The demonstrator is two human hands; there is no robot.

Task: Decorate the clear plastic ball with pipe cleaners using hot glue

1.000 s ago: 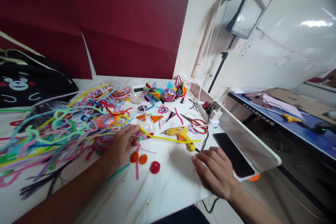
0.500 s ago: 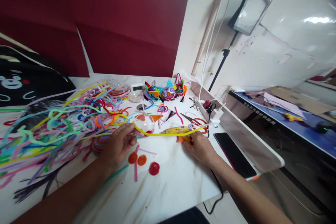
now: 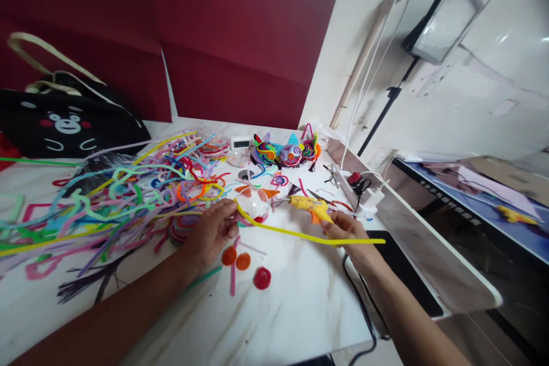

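My left hand (image 3: 215, 227) pinches one end of a yellow pipe cleaner (image 3: 295, 233), which stretches right across in front of my right wrist. My right hand (image 3: 345, 227) is closed round the handle of a yellow glue gun (image 3: 309, 206) with an orange trigger, its nozzle pointing left. Just beyond my left fingers sits a clear plastic ball (image 3: 254, 206) with orange pieces on it. Nearer me on the table lie two orange coiled discs (image 3: 243, 261), a red coiled disc (image 3: 262, 278) and a pink pipe cleaner piece (image 3: 233, 280).
A tangled heap of coloured pipe cleaners (image 3: 141, 183) covers the left. Behind stand several colourful fish-like ornaments (image 3: 291, 153) and a small digital clock (image 3: 240, 142). To the right are scissors (image 3: 341, 204), a power strip (image 3: 364, 191) and a phone (image 3: 401, 271). The glue gun's black cable (image 3: 364, 314) hangs over the front edge.
My right hand has lifted the glue gun off the table, nozzle leftward. The pipe cleaner's right end now hangs lower, across my right wrist. The view has shifted left.
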